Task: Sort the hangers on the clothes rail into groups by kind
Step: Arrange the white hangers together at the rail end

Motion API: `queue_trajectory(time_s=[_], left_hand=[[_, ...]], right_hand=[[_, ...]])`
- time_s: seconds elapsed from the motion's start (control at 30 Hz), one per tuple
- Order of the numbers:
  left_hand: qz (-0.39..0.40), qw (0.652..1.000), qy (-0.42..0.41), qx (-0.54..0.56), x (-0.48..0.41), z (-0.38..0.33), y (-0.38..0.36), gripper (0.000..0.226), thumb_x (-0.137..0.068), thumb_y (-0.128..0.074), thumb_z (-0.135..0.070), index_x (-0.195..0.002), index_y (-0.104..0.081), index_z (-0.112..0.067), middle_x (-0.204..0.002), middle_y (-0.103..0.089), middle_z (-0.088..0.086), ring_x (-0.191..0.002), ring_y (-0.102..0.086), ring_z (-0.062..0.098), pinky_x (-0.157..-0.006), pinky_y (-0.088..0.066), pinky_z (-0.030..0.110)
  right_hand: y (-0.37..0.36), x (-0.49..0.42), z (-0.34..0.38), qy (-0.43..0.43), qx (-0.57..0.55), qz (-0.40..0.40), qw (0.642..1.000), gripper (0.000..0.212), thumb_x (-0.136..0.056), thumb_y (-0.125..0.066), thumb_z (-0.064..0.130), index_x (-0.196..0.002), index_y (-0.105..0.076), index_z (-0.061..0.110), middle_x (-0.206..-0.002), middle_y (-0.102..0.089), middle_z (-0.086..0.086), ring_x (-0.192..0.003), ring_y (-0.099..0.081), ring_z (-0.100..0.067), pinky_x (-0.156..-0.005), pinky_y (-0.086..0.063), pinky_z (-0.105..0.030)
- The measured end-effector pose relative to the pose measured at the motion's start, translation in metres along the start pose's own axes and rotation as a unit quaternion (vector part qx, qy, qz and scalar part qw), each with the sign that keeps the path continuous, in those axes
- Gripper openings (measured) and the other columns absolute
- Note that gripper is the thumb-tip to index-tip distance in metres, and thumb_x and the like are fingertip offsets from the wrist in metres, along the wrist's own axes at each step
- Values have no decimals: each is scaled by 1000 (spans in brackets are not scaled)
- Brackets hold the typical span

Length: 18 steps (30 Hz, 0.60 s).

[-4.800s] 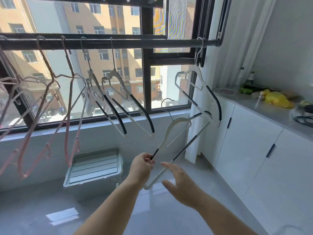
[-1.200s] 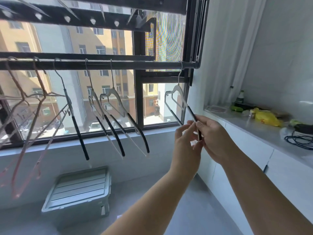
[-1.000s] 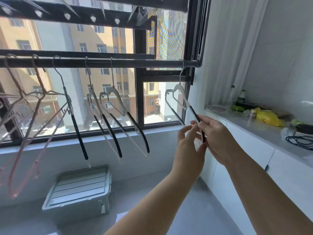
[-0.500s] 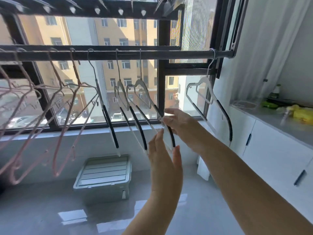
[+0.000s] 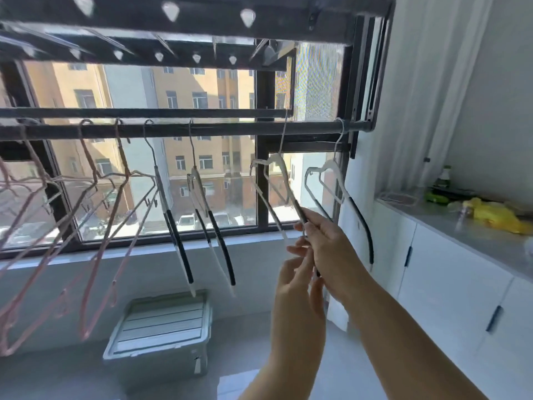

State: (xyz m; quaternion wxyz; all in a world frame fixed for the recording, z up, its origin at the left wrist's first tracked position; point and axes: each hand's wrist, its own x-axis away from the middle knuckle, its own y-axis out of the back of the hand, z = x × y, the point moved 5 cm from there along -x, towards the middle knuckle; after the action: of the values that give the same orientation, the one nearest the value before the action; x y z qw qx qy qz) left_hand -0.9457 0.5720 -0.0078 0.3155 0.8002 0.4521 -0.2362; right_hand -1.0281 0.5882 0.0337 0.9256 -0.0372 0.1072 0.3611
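Clothes rail (image 5: pixel 230 129) spanning the window (image 5: pixel 202 90), above a lidded storage box (image 5: pixel 161 327) on the floor. Pink hangers (image 5: pixel 124 163) crowd the rail's left end. White hangers with black grips (image 5: pixel 220 243) hang at mid-rail, and a lone white hanger (image 5: pixel 362 223) at the far right. Between these is the held hanger (image 5: pixel 284 171) — its black-sleeved arm is pinched by the right hand (image 5: pixel 326 249). Left hand (image 5: pixel 297 287) — fingers loosely straight, just beside that arm; contact cannot be told.
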Motion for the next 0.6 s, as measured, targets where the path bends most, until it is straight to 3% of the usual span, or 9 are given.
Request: queue_trajectory(time_s=[0.07,0.23,0.37,0.6], left_hand=[[12,1000,-5,7,0,-6,-9,48,-83,-60,-3,-126,-53,-26,-105,-55,-9,-90,-52,-8,-78,-38,0],[28,999,-14,20,-1,-15,-22,48,-85,-58,-5,-126,-52,-29,-107,-53,-8,-88,-56,0,-80,-44,6],[36,999,-11,31,-3,-18,-28,50,-85,-57,-5,-128,-50,-30,-107,-50,-9,-89,-57,3,-82,-48,17],[44,998,-3,46,-5,-19,-35,49,-85,-55,-4,-127,-50,-28,-102,-49,-11,-84,-56,2,-82,-49,20]], right_hand=[[12,1,1,-5,-10,-16,1000,24,-99,-35,16,-109,-57,20,-85,-57,-2,-72,-65,-13,-73,-53,-30],[29,4,4,-6,-9,-41,999,28,-99,-36,17,-121,-54,18,-89,-59,-1,-73,-64,-15,-68,-54,-24],[37,3,8,-2,5,-53,999,30,-99,-36,16,-121,-56,15,-88,-59,-1,-70,-63,-16,-70,-53,-26],[43,-1,7,-3,19,-63,998,30,-99,-36,17,-121,-56,14,-89,-61,-2,-69,-64,-16,-69,-54,-28]])
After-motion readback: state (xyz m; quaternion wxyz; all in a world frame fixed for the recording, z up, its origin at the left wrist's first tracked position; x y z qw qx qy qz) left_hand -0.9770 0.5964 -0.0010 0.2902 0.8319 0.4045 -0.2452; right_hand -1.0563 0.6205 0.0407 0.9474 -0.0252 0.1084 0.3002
